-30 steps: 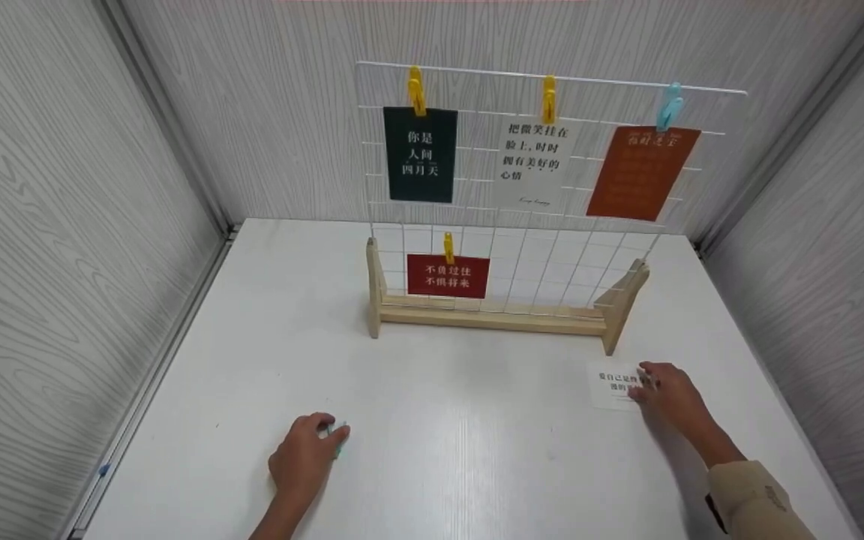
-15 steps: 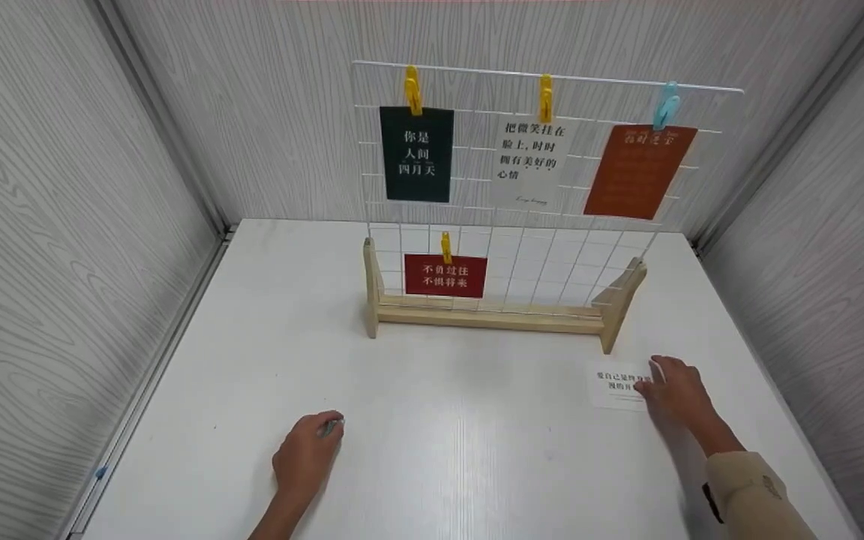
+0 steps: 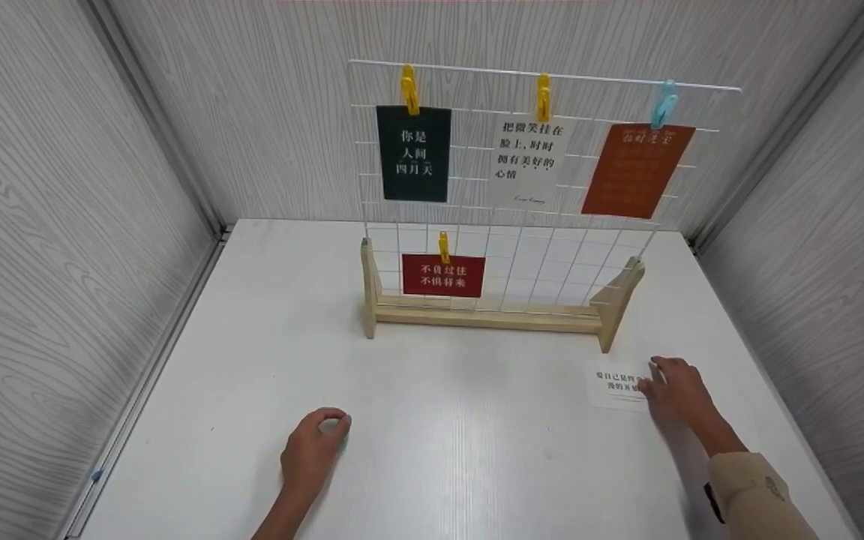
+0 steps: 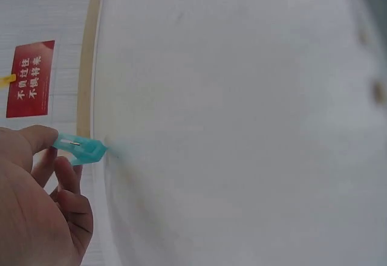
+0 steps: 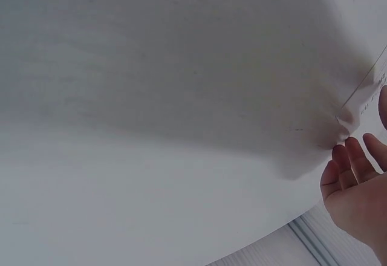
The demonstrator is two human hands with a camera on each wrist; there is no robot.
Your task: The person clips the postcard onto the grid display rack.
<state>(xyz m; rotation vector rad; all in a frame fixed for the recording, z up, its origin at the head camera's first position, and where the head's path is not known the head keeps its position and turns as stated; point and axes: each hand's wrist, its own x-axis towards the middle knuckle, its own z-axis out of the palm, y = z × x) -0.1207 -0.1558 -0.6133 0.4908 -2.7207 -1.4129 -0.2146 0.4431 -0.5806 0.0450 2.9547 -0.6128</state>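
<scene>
My left hand (image 3: 332, 425) is low on the white table (image 3: 477, 450) and pinches a small teal clip (image 4: 81, 148) between thumb and fingers, the clip's tip touching the tabletop. In the head view the hand hides nearly all of the clip. At the right, my right hand (image 3: 653, 379) pinches the right edge of a white card (image 3: 612, 386) with black print that lies in front of the stand. The right wrist view shows the card's corner (image 5: 346, 124) lifted slightly off the table by the fingers (image 5: 347, 163).
A white wire grid (image 3: 552, 255) stands on a wooden stand (image 3: 488, 319) mid-table. Clipped to it are a dark green card (image 3: 413, 154), a white card (image 3: 526, 165), an orange card (image 3: 636, 171) and a red card (image 3: 443, 275). Grey walls close in on both sides.
My left hand has slid slightly forward and right with the teal clip. My right hand has shifted to the card's right edge, showing more of the print.
</scene>
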